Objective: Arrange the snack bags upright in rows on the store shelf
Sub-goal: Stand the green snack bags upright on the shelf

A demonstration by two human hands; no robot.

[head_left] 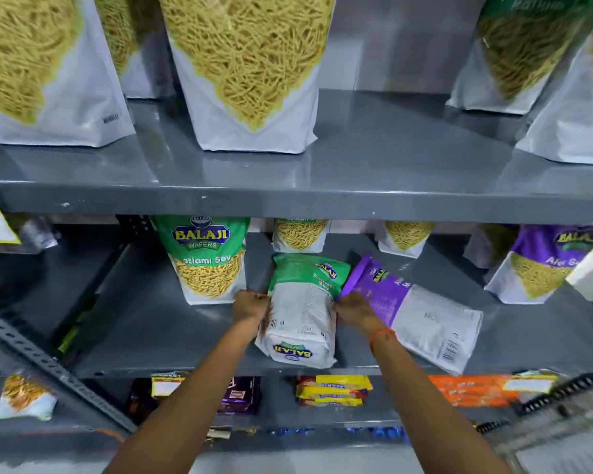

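Hands on either side of a green snack bag lying back-side up on the middle shelf, its base toward the front edge. Left hand closed against the bag's left edge, fingers curled around it; right hand gripping the right edge likewise, an orange thread around that wrist. Just beside the right hand, a purple snack bag also lies flat, back up, angled toward the right front of the shelf, touching or nearly touching the green one near their tops. To the left, another green bag stands upright, front facing out, close to the left hand. Behind, two smaller bags stand near the back of the shelf. A purple bag stands upright at far right. On the upper shelf, large white bags stand upright in a row. Lower shelf holds yellow packets and orange packets, partly blurred.
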